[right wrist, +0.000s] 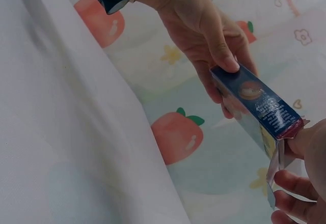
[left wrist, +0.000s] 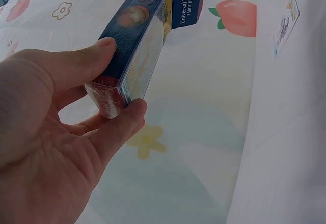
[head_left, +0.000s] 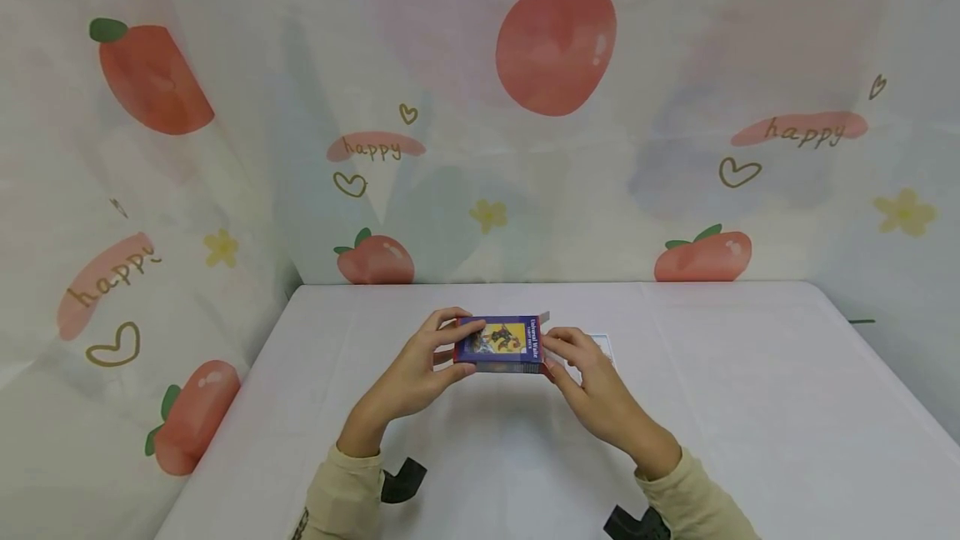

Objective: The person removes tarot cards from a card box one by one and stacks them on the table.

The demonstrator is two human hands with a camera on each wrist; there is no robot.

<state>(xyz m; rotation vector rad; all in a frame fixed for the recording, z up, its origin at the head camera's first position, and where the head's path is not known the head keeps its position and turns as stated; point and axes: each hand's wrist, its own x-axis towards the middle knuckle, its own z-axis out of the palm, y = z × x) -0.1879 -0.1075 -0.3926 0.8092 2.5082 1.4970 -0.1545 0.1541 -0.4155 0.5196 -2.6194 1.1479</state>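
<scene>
A blue tarot deck box, with a colourful picture on its face, is held up over the table between both hands. My left hand grips its left end, thumb on the near narrow side and fingers on the far side. Clear wrap shows at that end in the left wrist view. At the other end, an opened flap marked "Universal Waite Tarot Deck" sticks out. My right hand pinches this open end, thumb at the box's edge and fingers beside the flap.
On the white table lies a printed card, partly covered by my right hand in the head view. A fruit-patterned cloth hangs behind the table and along the left. Black straps show near both sleeves.
</scene>
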